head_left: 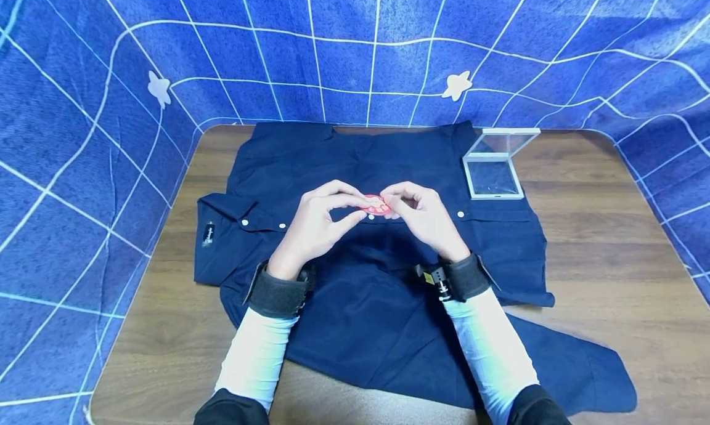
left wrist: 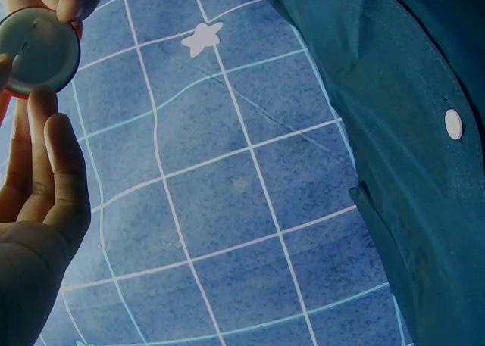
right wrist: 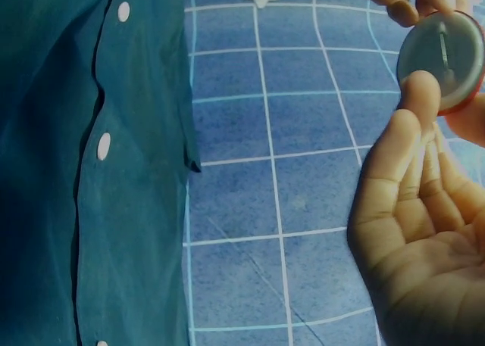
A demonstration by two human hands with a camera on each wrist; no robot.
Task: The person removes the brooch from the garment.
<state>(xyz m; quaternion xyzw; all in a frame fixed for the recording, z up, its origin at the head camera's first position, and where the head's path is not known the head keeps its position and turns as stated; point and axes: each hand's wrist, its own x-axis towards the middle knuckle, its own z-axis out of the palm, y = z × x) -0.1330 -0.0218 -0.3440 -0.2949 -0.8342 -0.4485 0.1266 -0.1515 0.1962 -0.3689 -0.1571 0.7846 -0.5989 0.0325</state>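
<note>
A round red pin-back badge (head_left: 377, 206) is held between both hands over the dark navy shirt (head_left: 355, 302), its patterned face up. My left hand (head_left: 322, 222) pinches the badge's left edge between fingers and thumb. At the opposite edge, my right hand (head_left: 426, 220) grips it in the same way. The right wrist view shows the badge's grey metal back (right wrist: 417, 54), with a thin pin (right wrist: 445, 47) running across it. The same round back (left wrist: 49, 51) faces the left wrist camera. The shirt lies sideways, with its collar and label (head_left: 208, 234) at left and white buttons across the middle.
A pale-framed case (head_left: 496, 197) with a raised clear lid stands on the shirt's back right part. One sleeve (head_left: 588, 369) stretches to the front right over the wooden table (head_left: 604, 259). Blue gridded cloth (head_left: 344, 61) with star shapes surrounds the table's back and sides.
</note>
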